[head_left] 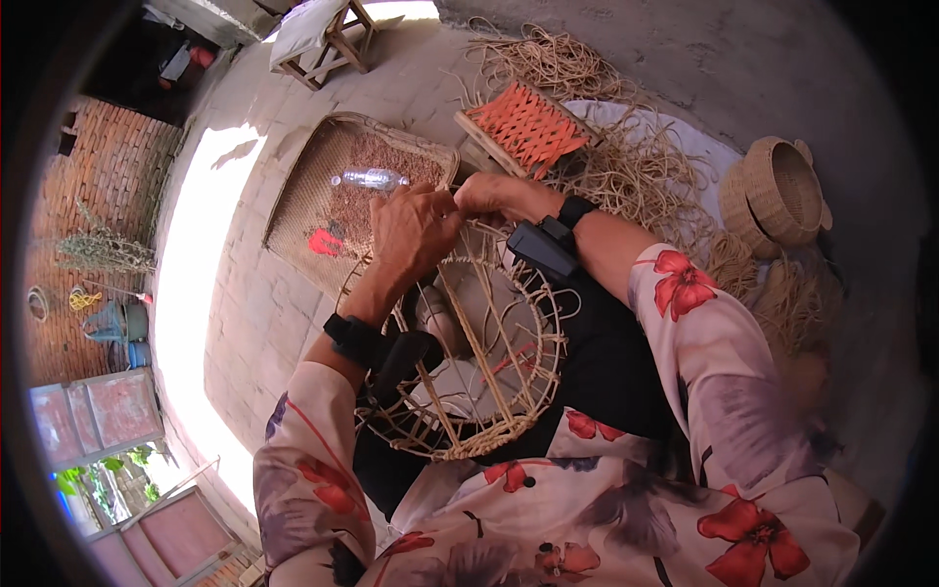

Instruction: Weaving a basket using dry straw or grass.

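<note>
"Head view, starting from the left: what do you see over there?"

"A brick wall (112, 176), with a faded reddish gate (108, 411) nearer us. Then a strip of bright sun lies across the paved floor (235, 323)."

"And that flat thing beyond the person's hands?"

"A woven tray (293, 205) with small brown bits spread over it. A clear plastic bottle (372, 179) lies on its side there, and something red sits near the tray's lower edge."

"What about the left hand (416, 230)?"

"Back upward, fingers bent in toward the other one, over the far side of the basket frame (474, 446). I can't tell how tightly the fingers close or what they pinch."

"Where's the frame resting?"

"On the person's lap, between the forearms: a round, open cage of tan strands, its near rim thickly wound."

"The right hand (481, 196)?"

"Just beside the left, curled in, fingertips hidden. I can't tell whether it grips a strand."

"And farther right?"

"A low stool (533, 127) with an orange woven seat, a tangled heap of tan cord (641, 161) beside it, then a woven basket (782, 191) near the wall."
</note>
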Available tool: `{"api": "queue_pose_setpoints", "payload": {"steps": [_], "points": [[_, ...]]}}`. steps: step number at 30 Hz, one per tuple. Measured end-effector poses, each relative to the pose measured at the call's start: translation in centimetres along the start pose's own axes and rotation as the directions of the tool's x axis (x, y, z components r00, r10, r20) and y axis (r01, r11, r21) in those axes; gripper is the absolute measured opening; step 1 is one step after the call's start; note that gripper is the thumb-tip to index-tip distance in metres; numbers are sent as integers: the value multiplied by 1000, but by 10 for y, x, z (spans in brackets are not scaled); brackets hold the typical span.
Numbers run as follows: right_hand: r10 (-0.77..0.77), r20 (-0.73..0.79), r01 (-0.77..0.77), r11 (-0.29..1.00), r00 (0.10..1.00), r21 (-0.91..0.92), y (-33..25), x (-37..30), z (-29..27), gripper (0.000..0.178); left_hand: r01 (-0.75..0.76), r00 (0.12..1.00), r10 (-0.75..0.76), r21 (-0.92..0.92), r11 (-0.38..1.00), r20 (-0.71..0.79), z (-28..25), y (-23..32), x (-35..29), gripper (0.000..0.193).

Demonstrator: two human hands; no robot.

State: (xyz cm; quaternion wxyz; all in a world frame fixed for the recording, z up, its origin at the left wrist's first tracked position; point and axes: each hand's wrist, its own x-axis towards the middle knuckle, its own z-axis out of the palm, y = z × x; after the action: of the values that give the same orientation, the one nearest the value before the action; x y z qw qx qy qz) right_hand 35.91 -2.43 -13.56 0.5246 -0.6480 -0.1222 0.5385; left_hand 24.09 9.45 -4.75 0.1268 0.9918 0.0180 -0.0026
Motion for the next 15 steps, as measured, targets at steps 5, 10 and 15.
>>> {"api": "queue_pose_setpoints", "payload": {"steps": [5,10,15], "points": [[-259,81,263,964,962,-47,3,-7,-6,14,-91,995,91,3,996,-30,3,-4,4,25],[-586,-232,315,680,777,-662,-12,-32,-9,18,-265,957,270,-64,962,105,6,-33,20,22],[-843,89,344,119,530,-931,4,-87,16,21,-325,815,475,-416,849,332,23,-67,42,18]]}}
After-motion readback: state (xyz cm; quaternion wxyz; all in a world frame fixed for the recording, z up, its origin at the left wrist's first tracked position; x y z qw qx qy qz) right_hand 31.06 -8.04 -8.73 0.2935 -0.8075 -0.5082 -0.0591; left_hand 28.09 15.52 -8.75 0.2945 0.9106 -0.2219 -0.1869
